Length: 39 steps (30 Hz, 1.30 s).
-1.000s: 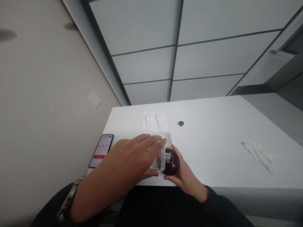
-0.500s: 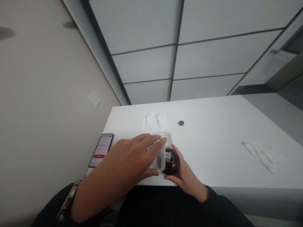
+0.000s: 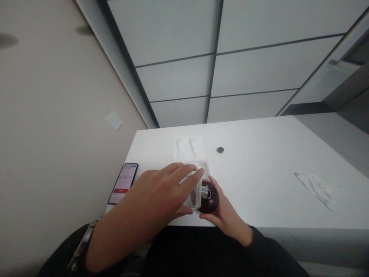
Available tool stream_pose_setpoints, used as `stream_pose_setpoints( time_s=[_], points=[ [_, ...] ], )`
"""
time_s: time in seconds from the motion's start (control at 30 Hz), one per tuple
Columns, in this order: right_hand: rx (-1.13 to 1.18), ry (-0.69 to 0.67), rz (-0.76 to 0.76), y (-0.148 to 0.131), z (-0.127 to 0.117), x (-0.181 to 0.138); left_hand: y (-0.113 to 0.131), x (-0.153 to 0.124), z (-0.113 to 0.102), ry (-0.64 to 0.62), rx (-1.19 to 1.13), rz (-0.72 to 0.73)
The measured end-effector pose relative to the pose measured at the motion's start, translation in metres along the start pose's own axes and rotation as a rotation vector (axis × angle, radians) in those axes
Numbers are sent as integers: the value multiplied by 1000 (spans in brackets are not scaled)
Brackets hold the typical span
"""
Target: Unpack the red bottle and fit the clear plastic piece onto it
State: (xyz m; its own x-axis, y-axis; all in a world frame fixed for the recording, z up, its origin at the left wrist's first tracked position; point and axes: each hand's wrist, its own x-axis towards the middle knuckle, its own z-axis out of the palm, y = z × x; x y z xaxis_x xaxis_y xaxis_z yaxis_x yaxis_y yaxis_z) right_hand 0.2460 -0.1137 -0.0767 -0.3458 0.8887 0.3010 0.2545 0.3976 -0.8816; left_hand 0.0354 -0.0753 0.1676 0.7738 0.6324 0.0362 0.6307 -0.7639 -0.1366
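My left hand (image 3: 170, 188) is closed round a clear square-sided bottle (image 3: 196, 196), which is tipped on its side. Its clear threaded neck points right, over a glossy dark red round vessel (image 3: 211, 202). Fingers of my right hand (image 3: 226, 215) wrap that vessel from the right. Whether liquid is flowing from the neck I cannot make out. Just beyond the bottle, partly hidden by my left fingers, a clear plastic tray (image 3: 205, 166) rests on the white table. Farther back lies a small dark round disc (image 3: 220, 150).
A phone (image 3: 123, 184) with a lit timer screen lies at the table's left edge. Near the back is a white sheet (image 3: 186, 148) with two pale shapes on it. A crumpled white tissue (image 3: 317, 190) lies right on the table (image 3: 259, 154). A wall stands close on the left.
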Motion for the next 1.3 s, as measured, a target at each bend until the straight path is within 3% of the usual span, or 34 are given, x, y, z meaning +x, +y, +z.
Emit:
stream_pose_setpoints(
  time_s=[0.5, 1.07, 1.3],
  points=[
    [25, -7, 5, -2, 0, 0, 1, 0, -3, 6, -15, 11],
    [31, -14, 17, -4, -1, 2, 3, 4, -5, -89, 1, -9],
    [23, 4, 7, -3, 0, 1, 3, 2, -6, -59, 12, 0]
  ],
)
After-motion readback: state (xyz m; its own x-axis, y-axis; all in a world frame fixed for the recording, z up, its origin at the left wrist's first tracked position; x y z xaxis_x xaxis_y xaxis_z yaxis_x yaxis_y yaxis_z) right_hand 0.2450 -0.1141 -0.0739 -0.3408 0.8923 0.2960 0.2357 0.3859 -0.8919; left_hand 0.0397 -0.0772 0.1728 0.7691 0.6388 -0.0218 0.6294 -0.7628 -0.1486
